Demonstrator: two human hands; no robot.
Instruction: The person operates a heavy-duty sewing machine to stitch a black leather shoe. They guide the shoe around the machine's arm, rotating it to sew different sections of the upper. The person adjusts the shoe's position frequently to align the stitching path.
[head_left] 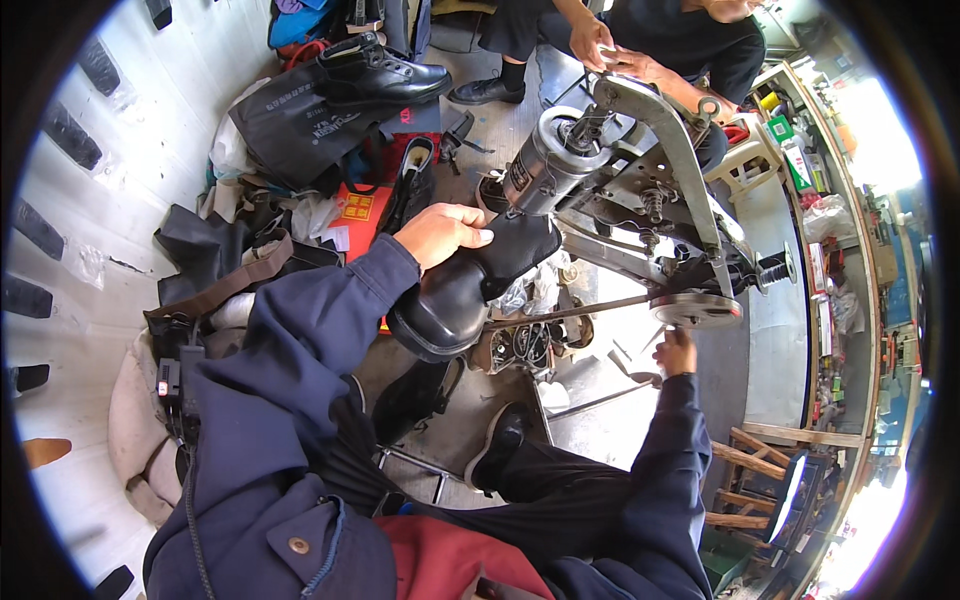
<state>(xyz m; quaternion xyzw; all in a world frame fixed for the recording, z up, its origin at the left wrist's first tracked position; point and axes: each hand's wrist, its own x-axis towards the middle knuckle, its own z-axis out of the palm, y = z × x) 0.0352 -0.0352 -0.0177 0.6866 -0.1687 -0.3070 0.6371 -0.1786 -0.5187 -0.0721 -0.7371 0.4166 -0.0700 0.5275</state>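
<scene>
My left hand [445, 236] grips a black leather boot [440, 308] by its upper. The boot's rounded toe points toward me, and its shaft [522, 246] runs up to the head of a metal shoe-sewing machine [562, 160]. Where the needle meets the leather is hard to make out. My right hand [676, 352] is closed at the underside of the machine's round handwheel [697, 309]; the exact part in its fingers is mostly hidden. A thin arm [570, 313] of the machine reaches from the wheel side toward the boot.
Across the machine sits a person in dark clothes, hands [592, 42] together. Black shoes [385, 75], bags and leather scraps [205, 245] pile up on the left. A tray of small parts [530, 348] lies below the machine. A wooden stool [755, 480] and cluttered shelves [825, 230] stand right.
</scene>
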